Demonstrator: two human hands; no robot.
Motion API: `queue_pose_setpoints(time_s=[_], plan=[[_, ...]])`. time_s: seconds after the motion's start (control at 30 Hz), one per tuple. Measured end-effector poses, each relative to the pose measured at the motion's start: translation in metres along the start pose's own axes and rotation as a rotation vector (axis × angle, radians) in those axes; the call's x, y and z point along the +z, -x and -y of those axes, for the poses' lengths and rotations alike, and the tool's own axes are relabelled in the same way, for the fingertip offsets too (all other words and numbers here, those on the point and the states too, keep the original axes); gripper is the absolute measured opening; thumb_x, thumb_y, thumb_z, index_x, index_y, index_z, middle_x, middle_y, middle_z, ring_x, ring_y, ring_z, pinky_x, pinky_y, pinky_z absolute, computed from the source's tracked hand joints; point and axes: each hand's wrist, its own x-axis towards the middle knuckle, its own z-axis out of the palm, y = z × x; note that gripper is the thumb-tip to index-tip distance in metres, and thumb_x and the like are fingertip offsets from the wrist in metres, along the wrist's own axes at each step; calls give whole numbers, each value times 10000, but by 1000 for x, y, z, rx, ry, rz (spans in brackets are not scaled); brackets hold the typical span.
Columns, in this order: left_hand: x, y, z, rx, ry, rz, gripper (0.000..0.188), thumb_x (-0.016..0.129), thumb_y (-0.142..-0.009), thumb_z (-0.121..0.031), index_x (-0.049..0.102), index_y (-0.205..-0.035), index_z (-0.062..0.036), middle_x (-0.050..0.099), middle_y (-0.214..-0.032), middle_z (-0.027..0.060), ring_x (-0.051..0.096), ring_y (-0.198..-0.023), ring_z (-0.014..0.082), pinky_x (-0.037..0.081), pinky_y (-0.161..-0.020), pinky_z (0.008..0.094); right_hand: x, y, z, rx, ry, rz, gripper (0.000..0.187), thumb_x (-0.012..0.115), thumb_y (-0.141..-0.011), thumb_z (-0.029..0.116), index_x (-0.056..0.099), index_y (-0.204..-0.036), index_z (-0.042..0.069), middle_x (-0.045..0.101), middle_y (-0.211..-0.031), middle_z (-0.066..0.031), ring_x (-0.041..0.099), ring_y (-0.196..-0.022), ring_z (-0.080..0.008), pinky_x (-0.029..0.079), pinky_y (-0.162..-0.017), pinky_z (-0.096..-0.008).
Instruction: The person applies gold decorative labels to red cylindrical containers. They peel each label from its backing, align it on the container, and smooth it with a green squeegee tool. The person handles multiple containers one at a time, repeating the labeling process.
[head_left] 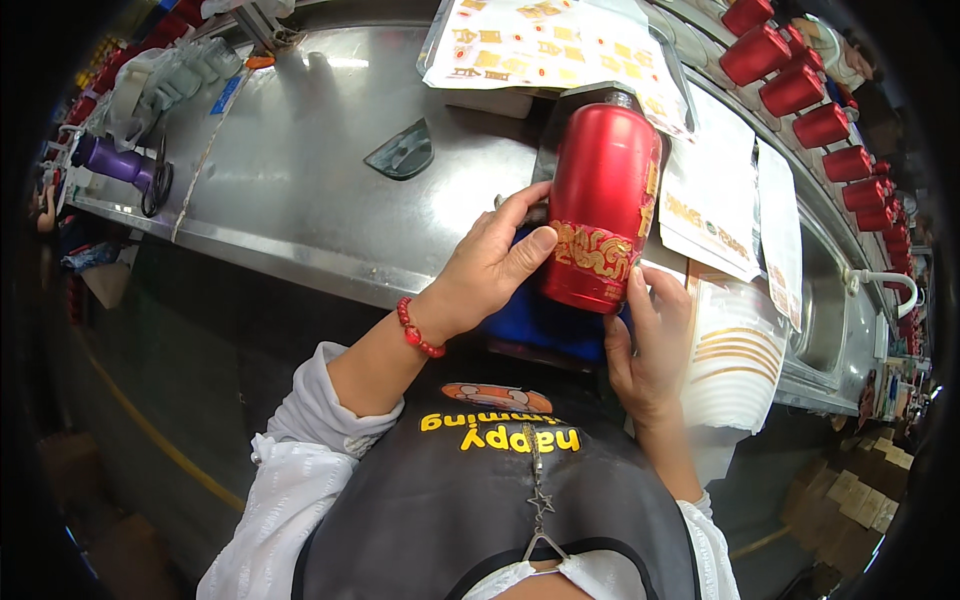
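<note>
A glossy red bottle [603,165] lies in front of me over the bench's near edge, its bare metal neck [619,100] pointing away. Gold dragon-like decoration [590,250] wraps its lower part, with more gold along its right side. My left hand [490,255] grips the bottle's left side, its thumb lying on the gold pattern. At the base's lower right, my right hand [652,335] holds the bottle with thumb and fingers. A dark support shows behind the bottle, largely hidden by it. Below it is something blue [540,325].
Sheets of gold decals [545,45] lie beyond the bottle, more printed sheets [710,190] to its right. A dark flat scraper-like piece [402,150] rests on the metal bench [310,190]. A purple bottle [112,160] stands far left. Red bottles [795,88] line the right, past a sink [822,320].
</note>
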Motion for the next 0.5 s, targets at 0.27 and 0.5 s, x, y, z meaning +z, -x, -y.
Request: queue_pose_setpoints(time_s=[0.27, 0.5], plan=[[8, -8, 2, 55, -42, -82, 754, 493, -1022, -584, 453, -1430, 48, 659, -1180, 275, 602, -1154, 383, 442, -1007, 430, 1, 0, 2, 11, 4, -3, 604, 692, -742, -93, 626, -1334, 6, 580, -1256, -199, 562, -1150, -375, 464, -992, -462], [9, -8, 12, 111, -15, -126, 763, 499, -1016, -586, 443, -1446, 42, 603, -1287, 276, 569, -1185, 422, 401, -1058, 466, 1, -2, 1, -5, 13, -3, 593, 694, -750, -87, 628, -1331, 8, 580, -1253, -195, 562, -1148, -374, 462, -990, -461]])
